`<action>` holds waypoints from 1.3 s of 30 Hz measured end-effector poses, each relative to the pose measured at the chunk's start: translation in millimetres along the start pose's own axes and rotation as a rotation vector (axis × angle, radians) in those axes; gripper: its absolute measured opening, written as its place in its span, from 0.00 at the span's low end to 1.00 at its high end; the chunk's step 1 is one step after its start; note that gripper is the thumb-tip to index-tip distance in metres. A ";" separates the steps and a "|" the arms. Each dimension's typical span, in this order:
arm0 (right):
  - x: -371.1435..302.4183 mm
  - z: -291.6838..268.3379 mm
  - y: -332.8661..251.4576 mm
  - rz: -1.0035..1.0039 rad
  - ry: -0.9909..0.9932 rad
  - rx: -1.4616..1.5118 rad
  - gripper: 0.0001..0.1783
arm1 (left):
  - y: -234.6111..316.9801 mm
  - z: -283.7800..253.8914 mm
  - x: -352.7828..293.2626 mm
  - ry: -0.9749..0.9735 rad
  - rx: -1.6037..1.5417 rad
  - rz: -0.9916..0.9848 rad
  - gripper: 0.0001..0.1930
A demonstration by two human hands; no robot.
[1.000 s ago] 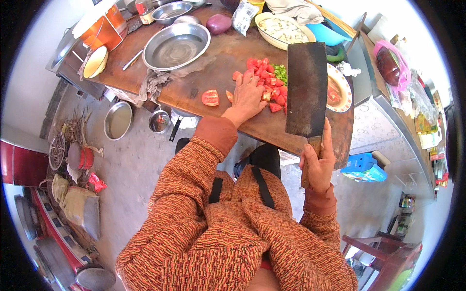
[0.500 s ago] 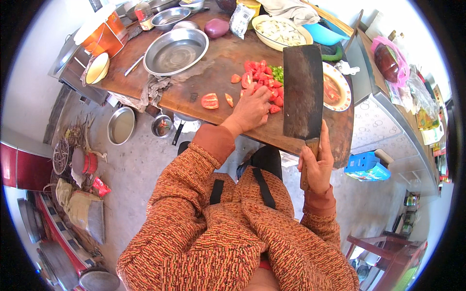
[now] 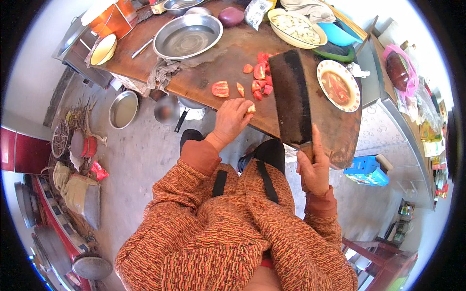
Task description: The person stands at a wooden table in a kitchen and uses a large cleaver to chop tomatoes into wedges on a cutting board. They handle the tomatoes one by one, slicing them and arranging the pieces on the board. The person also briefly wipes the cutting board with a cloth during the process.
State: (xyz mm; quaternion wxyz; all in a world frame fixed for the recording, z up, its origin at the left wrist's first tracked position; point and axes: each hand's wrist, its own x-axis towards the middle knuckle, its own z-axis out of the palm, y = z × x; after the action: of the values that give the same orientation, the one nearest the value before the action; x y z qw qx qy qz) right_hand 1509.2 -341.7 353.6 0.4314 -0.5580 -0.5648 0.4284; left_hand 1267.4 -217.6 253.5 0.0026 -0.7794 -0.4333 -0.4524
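Note:
My right hand [image 3: 315, 167] grips the handle of a broad dark cleaver [image 3: 293, 99], its forefinger laid along the blade's base. The blade stands over the right part of the wooden tabletop [image 3: 208, 80] and hides what lies behind it. At the table's front edge, my left hand [image 3: 231, 120] is closed on a small pale tomato piece [image 3: 251, 108] that shows at its fingertips. Chopped tomato chunks [image 3: 259, 72] lie left of the blade. A larger tomato wedge [image 3: 220, 88] and a thin slice [image 3: 240, 88] rest farther left.
A wide metal basin [image 3: 160, 47] stands at the back left, near a grey rag [image 3: 162, 72]. Behind are a purple eggplant [image 3: 231, 17] and a bowl of pale chunks [image 3: 297, 29]. To the right sits a dotted-rim plate [image 3: 356, 92] with reddish liquid.
My left hand has drawn back from the tomato pile toward the front edge with a small piece in it. The cleaver has come lower and tilts left, now covering the green bits.

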 end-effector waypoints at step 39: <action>5.5 -6.4 -18.8 0.141 -0.279 -0.283 0.41 | -6.6 1.8 5.8 0.032 -0.251 -0.200 0.12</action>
State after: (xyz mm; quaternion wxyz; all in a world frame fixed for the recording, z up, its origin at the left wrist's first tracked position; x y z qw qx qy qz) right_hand 1510.4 -336.3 373.5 0.2352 -0.5864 -0.6333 0.4469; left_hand 1265.5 -208.9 253.9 -0.1331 -0.7191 -0.4488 -0.5136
